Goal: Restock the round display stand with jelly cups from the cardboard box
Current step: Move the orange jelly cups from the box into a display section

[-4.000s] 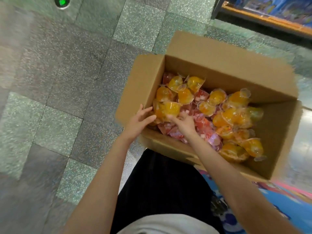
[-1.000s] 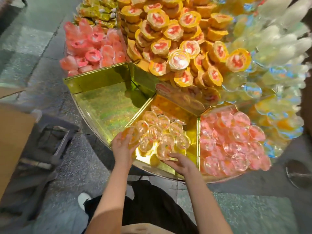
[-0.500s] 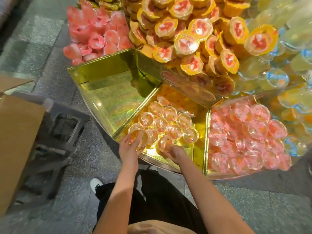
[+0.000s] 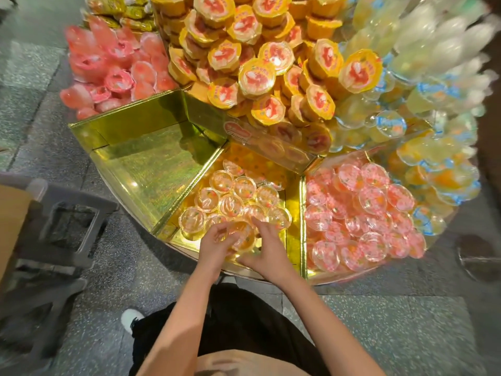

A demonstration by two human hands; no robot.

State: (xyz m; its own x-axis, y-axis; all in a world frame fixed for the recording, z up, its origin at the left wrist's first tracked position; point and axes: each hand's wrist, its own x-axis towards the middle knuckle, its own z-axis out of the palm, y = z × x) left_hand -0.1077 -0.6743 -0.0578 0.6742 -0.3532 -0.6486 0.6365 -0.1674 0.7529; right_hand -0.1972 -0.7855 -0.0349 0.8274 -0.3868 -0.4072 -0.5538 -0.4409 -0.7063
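Our left hand [image 4: 217, 244] and right hand [image 4: 267, 249] pinched one orange cup [image 4: 242, 236] in the half-filled middle bin [image 4: 292, 210]; the left bin [image 4: 146, 164] was empty.

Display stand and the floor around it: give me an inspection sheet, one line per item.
Surface: round display stand, gold-lined compartments; the left one holds nothing.
Job's things: orange jelly cups part-fill the middle compartment; pink jelly cups fill the right one; cardboard box at left edge.
Clutter: grey stool under the box.
Hands: left hand and right hand together over one orange cup at the front; grip unclear.
Cables: nothing seen.
Surroundings: speckled tile floor; stacked yellow-lidded cups above.
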